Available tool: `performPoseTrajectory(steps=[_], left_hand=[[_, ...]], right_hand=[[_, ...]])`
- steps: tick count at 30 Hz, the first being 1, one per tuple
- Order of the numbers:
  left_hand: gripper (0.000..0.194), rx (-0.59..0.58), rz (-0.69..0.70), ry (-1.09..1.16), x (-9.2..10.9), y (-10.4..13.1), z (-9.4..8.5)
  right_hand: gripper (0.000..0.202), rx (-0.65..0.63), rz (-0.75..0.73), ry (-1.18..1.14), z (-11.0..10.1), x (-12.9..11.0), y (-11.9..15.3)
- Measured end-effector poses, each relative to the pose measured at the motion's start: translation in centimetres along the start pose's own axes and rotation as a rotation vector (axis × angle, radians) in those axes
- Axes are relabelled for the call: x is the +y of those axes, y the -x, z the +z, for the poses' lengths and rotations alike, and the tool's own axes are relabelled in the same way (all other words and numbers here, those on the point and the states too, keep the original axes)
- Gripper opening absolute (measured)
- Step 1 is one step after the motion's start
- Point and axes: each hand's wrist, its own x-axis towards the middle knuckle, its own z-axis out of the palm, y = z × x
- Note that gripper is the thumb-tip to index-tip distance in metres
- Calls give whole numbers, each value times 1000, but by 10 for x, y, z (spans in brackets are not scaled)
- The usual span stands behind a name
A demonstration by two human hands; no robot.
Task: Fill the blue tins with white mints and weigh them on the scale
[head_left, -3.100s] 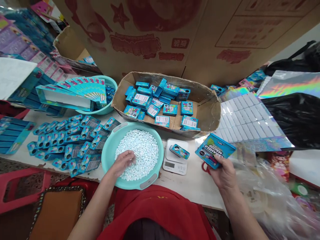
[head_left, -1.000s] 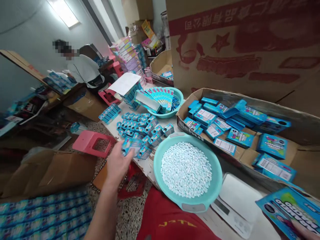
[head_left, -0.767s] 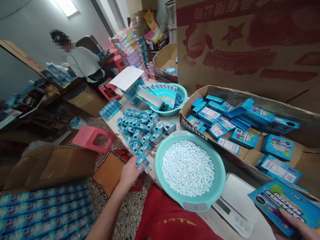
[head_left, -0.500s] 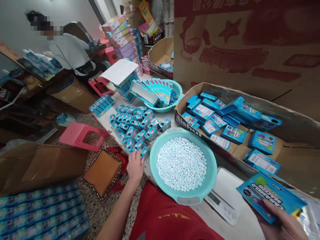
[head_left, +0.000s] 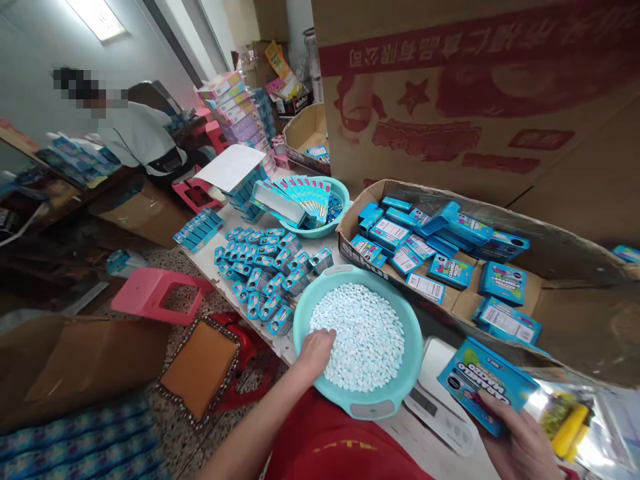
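Observation:
My left hand is over the near left side of a turquoise basin, its curled fingers touching the small white candies inside. Whatever lies between those fingertips is hidden. On the right, my right hand grips a blue printed candy box, thumb on its front. That box is tilted above a white kitchen scale. Left of the basin stand many small blue boxes in a cluster, with dark round holes in their ends.
An open carton of blue boxes lies behind the basin. Farther back is a second turquoise basin with fanned blue cards. A pink stool and a cushioned seat stand left. Another person sits at the far left.
My left hand has moved right, from the cluster of small blue boxes to the candies in the basin. My right hand still holds the blue box, slightly farther left in the view.

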Motion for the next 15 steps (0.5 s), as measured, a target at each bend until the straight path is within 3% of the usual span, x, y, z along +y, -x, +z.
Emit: performPoseTrajectory(steps=[2, 5, 10, 13, 15], left_hand=[[34, 16, 16, 47, -3, 4, 0], [41, 90, -18, 335, -5, 3, 1], [18, 136, -96, 642, -8, -2, 1], [18, 155, -162, 1045, -25, 11, -7], [27, 253, -226, 1340, -47, 26, -16]], right_hand=[[35, -6, -9, 4, -4, 5, -5], [34, -33, -27, 6, 0, 10, -10], [37, -35, 30, -54, 16, 7, -8], [36, -38, 55, -75, 16, 7, -8], [36, -34, 26, -61, 12, 9, -10]])
